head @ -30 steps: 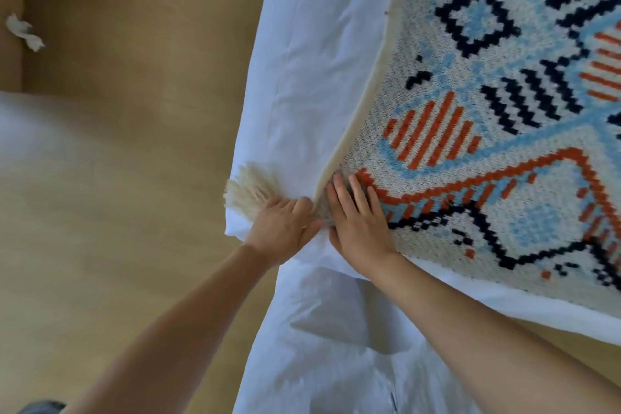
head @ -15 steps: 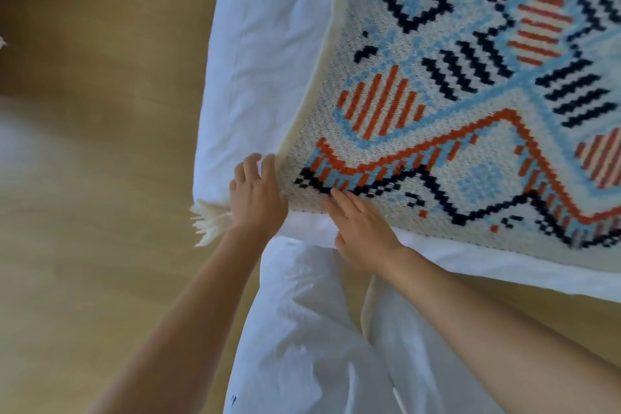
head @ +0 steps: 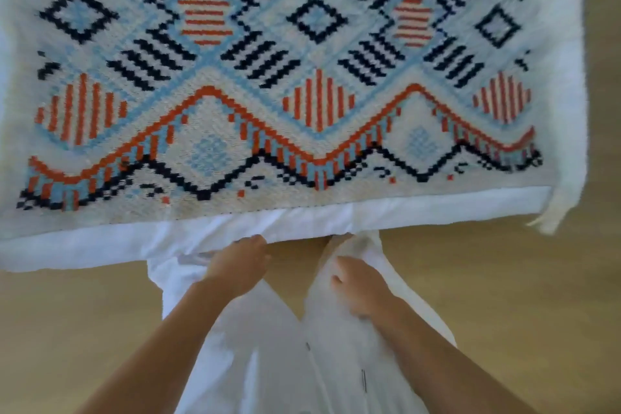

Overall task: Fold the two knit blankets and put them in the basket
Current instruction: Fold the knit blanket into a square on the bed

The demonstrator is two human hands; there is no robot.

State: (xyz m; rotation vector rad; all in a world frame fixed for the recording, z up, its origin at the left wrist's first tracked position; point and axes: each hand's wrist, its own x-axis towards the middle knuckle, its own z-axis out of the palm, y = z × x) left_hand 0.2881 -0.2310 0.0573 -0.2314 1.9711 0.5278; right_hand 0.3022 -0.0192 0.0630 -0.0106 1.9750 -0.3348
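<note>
blanket (head: 268,84) flat on sheet (head: 84,247); left hand (head: 235,267), right hand (head: 361,286) below

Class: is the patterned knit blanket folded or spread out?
Spread out: the patterned knit blanket lies flat on the white sheet, its pattern unbroken by folds.

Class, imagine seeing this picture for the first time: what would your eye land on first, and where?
The knit blanket, patterned with orange, navy and pale-blue diamonds and zigzags, fills the upper half, spread on a white sheet. Below its near edge, at bottom centre, the left hand and right hand show against white clothing, wooden floor either side.
</note>
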